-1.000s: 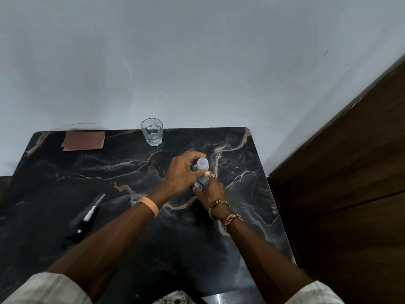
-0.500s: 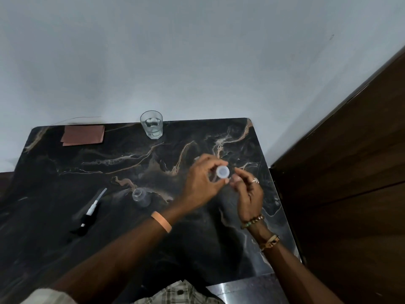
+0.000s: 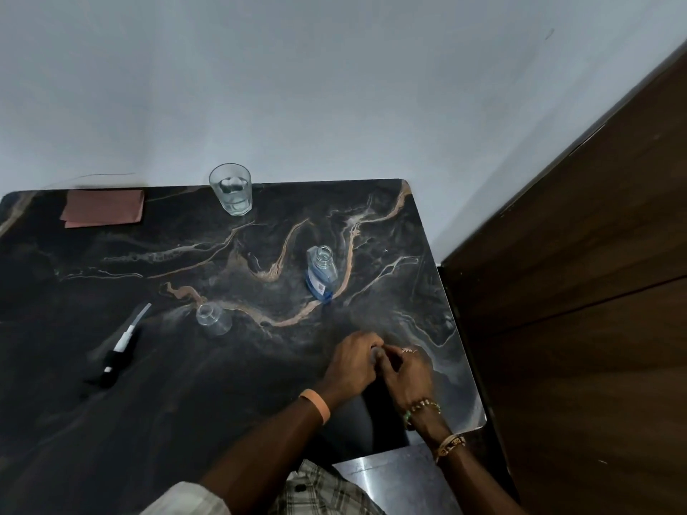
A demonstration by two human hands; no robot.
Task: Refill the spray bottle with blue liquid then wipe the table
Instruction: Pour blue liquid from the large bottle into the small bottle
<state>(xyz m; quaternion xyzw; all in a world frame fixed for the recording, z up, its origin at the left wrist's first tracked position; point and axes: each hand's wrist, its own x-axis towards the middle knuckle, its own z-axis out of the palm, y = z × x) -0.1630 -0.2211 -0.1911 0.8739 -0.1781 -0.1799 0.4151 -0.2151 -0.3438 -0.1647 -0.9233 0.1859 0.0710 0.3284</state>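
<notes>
Since the spray bottle (image 3: 213, 320) stands uncapped and apparently empty, well to the left of the fingers and a little beyond them, the refill is judged not yet begun. The blue bottle (image 3: 321, 273) is set straight beyond the fingers, also open, with blue liquid seen only low in it. A small pale cap (image 3: 376, 353) is held at the fingertips. The fingers (image 3: 366, 341) of the left hand (image 3: 353, 362) are curled over it. Those (image 3: 394, 360) of the right hand (image 3: 407, 373) are bent in against it, but whether it is pinched by them cannot be told. The spray head (image 3: 119, 351) is laid on its side far to the left of the fingers. A glass (image 3: 230, 189) of clear liquid and a folded cloth (image 3: 104, 208) are placed far beyond them, at the back of the worktop (image 3: 427, 291).

Several risks are judged from this. The cap could be dropped or lost, as it is held close to the near right edge of the worktop. The open blue bottle could be knocked over by a careless reach past it. The spray bottle, being light and narrow-necked, could be tipped or missed when liquid is poured, so that blue liquid is spilled. The glass could also be taken in error for the source.
</notes>
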